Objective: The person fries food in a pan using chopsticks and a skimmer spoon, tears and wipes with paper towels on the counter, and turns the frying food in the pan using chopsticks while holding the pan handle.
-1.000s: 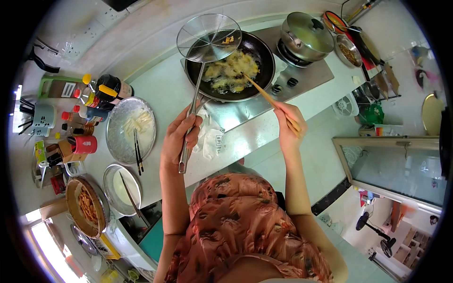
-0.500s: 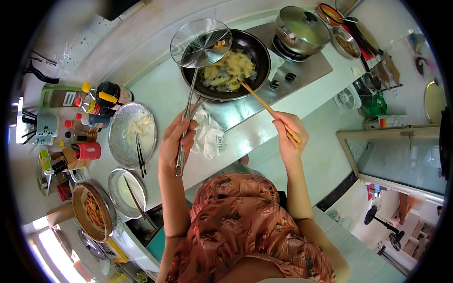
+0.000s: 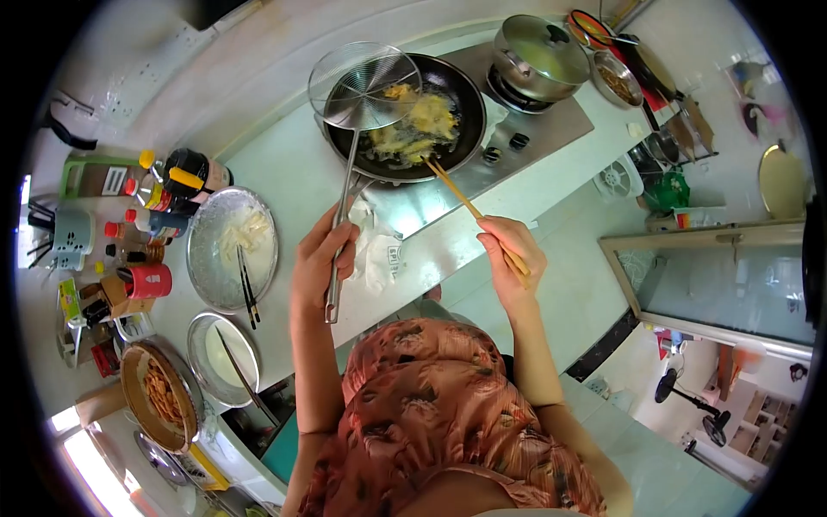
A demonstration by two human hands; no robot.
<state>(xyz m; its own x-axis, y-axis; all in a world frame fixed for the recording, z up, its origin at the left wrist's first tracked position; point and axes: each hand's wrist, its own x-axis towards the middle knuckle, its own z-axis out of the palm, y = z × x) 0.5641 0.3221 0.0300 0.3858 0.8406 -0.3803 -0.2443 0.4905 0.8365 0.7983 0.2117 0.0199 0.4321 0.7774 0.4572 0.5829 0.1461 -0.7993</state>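
Left hand (image 3: pixel 323 260) wrapped round the skimmer (image 3: pixel 364 88) at the pan's ten, right hand (image 3: pixel 515 257) pinching chopsticks (image 3: pixel 457 192) at five, and the frying pieces (image 3: pixel 419 127) in that twelve-o'clock pan (image 3: pixel 469 108) deserve gentle nudges, mesh held level!

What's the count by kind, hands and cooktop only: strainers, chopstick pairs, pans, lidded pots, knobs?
Strainer, in the left hand: 1
Wooden chopsticks (pair), in the right hand: 1
Pan: 1
Lidded pot: 1
Knobs: 2
Total: 6
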